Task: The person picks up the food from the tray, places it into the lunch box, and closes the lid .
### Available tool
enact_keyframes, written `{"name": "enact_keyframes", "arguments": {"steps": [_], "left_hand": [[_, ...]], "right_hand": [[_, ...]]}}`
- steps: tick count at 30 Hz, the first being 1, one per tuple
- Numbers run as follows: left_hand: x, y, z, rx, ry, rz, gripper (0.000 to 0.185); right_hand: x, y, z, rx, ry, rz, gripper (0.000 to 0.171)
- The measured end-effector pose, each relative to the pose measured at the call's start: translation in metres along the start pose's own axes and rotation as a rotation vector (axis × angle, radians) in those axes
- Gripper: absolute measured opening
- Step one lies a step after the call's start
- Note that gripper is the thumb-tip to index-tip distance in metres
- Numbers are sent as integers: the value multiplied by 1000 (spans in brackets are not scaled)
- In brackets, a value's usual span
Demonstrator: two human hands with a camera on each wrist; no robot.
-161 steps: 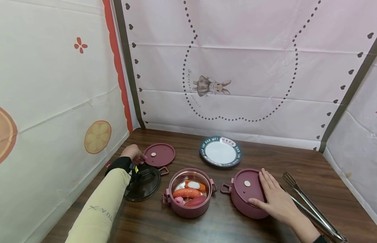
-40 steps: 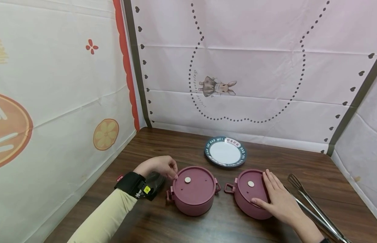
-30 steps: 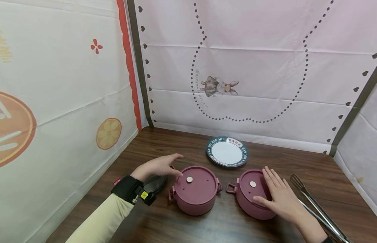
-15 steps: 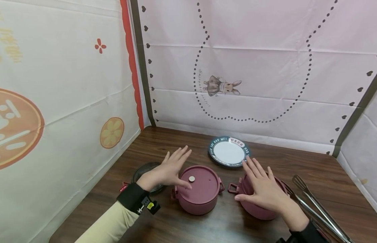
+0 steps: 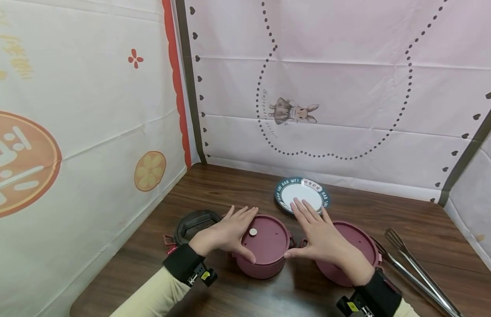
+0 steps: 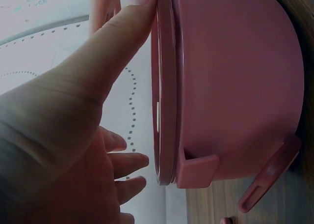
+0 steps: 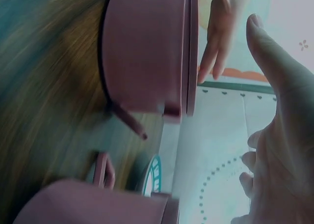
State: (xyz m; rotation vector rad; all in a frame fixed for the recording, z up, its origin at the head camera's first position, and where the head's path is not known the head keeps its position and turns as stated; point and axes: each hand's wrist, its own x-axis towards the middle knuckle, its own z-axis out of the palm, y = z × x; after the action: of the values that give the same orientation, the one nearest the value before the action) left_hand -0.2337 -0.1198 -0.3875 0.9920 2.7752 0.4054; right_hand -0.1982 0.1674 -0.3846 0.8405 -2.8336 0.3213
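A maroon pot point(image 5: 261, 269) stands in the middle of the table with its flat maroon lid point(image 5: 267, 237) on; its inside is hidden. My left hand point(image 5: 228, 232) lies over the lid's left side, fingers spread; in the left wrist view its thumb point(image 6: 115, 44) touches the lid's rim. My right hand point(image 5: 322, 240) hovers by the lid's right edge, fingers extended. The right wrist view shows its thumb point(image 7: 270, 52) apart from the lid. A second lidded maroon pot point(image 5: 334, 274) stands at the right, partly behind my right hand and wrist.
Left of the middle pot lies a dark round lid point(image 5: 190, 222) with a black handle, a maroon loop handle beside it. A blue-rimmed plate point(image 5: 287, 200) sits at the back. Metal tongs point(image 5: 423, 275) lie at the right. Printed cloth walls point(image 5: 328, 79) border the table.
The maroon lid, earlier lying at the back left, now covers the middle pot and hides its food. My right hand has left the right pot and moved left; my left fingers have spread.
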Motion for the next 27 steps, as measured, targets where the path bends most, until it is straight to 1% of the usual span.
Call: {"name": "enact_keyframes", "arguments": {"steps": [3, 6, 9, 11, 15, 18, 22, 27], "left_hand": [[0, 1, 0, 2, -17, 10, 128], [1, 3, -1, -8, -41, 9, 129], [1, 4, -2, -38, -58, 1, 128], [1, 4, -2, -52, -62, -4, 128], [2, 5, -2, -53, -65, -17, 127], [4, 5, -1, -49, -70, -29, 127], [5, 3, 0, -61, -79, -30, 127], [1, -2, 1, -59, -68, -10, 127]], "right_hand": [[8, -3, 3, -5, 3, -63, 117], [16, -6, 8, 15, 0, -127, 114], [22, -10, 12, 68, -44, -155, 113], [25, -12, 15, 98, -88, -154, 112], [27, -14, 19, 161, -188, -113, 109], [26, -14, 21, 202, -233, -83, 106], [25, -14, 25, 235, -243, -67, 106], [23, -14, 34, 264, -239, -64, 107]]}}
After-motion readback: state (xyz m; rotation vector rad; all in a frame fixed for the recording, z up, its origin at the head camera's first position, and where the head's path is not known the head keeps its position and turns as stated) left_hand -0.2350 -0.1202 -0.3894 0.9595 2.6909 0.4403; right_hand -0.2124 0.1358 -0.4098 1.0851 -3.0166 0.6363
